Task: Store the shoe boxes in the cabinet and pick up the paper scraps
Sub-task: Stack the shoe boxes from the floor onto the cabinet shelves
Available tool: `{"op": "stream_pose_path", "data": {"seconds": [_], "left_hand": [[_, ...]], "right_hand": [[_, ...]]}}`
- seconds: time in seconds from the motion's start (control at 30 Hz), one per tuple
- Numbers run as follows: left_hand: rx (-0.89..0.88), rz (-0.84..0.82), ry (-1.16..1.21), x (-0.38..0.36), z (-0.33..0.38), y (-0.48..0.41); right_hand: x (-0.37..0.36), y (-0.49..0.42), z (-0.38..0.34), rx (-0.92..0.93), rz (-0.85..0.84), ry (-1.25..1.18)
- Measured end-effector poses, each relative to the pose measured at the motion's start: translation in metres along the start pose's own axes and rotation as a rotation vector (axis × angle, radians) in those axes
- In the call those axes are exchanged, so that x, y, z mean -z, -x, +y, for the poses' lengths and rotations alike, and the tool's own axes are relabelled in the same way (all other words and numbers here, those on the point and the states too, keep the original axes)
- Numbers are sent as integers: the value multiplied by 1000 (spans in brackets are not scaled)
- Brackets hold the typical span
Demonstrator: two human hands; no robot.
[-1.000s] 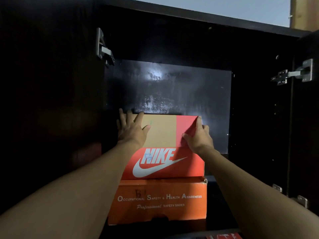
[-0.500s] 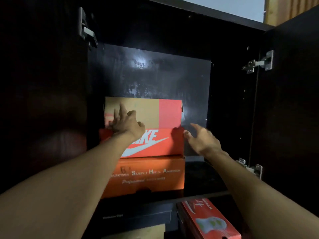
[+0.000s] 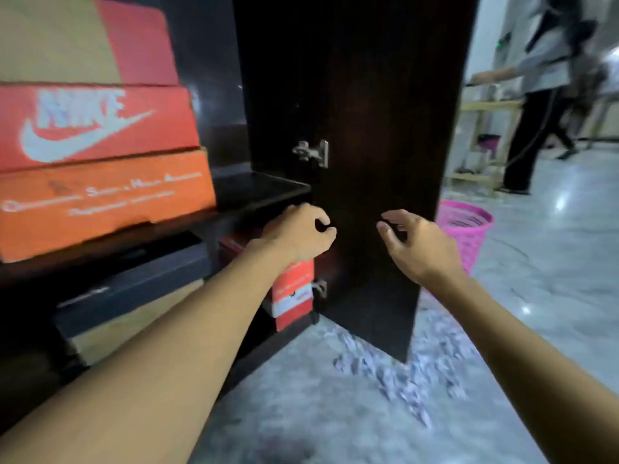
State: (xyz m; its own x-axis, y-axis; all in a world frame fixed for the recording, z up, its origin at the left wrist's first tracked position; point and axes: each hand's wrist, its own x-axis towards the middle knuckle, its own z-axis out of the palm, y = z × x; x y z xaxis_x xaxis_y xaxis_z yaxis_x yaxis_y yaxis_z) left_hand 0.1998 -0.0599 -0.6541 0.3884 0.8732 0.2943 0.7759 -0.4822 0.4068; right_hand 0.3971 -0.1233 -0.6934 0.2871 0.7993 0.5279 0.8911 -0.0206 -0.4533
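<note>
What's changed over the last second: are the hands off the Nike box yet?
Yes. Both hands let go of the Nike box and pulled back out of the cabinet. The left hand and right hand now hold nothing, in front of the open door. The Nike box stayed stacked on the orange box.

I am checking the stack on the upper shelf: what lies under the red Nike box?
An orange box lies directly under the Nike box, on the dark shelf. Their contents cannot be seen, as both boxes are closed.
</note>
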Motion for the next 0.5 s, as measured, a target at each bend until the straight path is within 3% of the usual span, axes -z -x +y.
{"op": "stream_pose_path", "data": {"seconds": [0.27, 0.4, 0.5], "left_hand": [[-248, -375, 281, -172, 155, 27], [-328, -502, 417, -254, 236, 56], [-381, -702, 458, -315, 296, 90]], "right_hand": [[77, 135, 170, -381, 186, 262], [112, 223, 245, -555, 238, 298], [130, 301, 296, -711, 287, 270]]}}
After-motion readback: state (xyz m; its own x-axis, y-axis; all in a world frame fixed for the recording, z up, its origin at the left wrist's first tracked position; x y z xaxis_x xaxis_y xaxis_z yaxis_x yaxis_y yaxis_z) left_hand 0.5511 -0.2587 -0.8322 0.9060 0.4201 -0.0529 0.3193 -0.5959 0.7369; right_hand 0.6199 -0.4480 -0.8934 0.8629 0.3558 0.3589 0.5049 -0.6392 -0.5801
